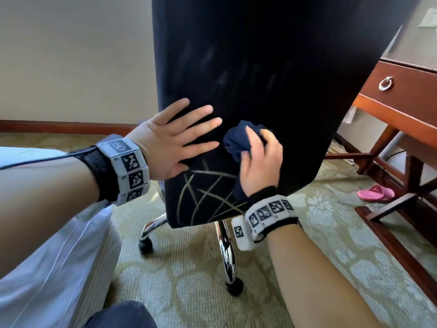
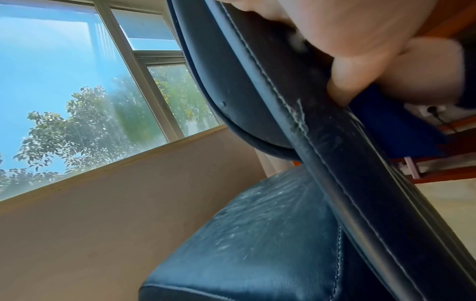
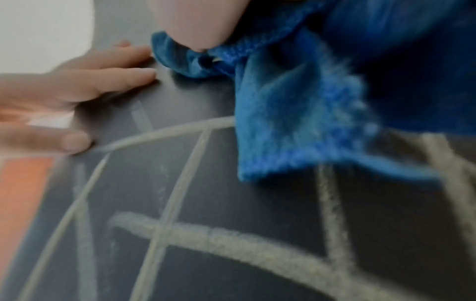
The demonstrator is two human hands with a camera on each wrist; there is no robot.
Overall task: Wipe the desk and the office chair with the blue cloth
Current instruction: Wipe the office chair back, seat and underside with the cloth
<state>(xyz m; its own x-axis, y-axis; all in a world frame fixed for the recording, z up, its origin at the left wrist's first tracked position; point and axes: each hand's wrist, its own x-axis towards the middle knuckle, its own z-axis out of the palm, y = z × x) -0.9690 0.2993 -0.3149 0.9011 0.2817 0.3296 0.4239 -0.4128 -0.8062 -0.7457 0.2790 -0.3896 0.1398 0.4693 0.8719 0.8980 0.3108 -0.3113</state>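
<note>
Bunched in my right hand (image 1: 259, 162), the cloth (image 1: 238, 140) is pressed against the back of the chair (image 1: 272, 67); my fingers curl round it and a loose corner hangs below my palm. On the right wrist view the cloth (image 3: 296, 114) reads bright blue, though that picture is blurred. My left hand (image 1: 170, 143) lies flat on the same backrest just beside the cloth, fingers straight and spread, holding nothing; its fingertips (image 3: 144, 73) nearly reach the cloth's edge.

Pale lines (image 1: 208, 197) cross the lower part of the backrest in a criss-cross, just under both my hands; the hanging corner of cloth reaches the topmost one. Higher up the dark surface carries faint smears.

From the left wrist I see the chair's stitched edge (image 2: 322, 152) and its worn blue seat (image 2: 257, 234), with a window (image 2: 77, 81) and trees behind.

Chrome legs (image 1: 227, 252) on black castors stand on a patterned carpet (image 1: 189, 280). To the right is the desk (image 1: 406, 91), reddish wood, with a ring pull on its drawer. A pink slipper (image 1: 376, 192) lies on the floor under it. White bedding (image 1: 47, 256) sits at my lower left.
</note>
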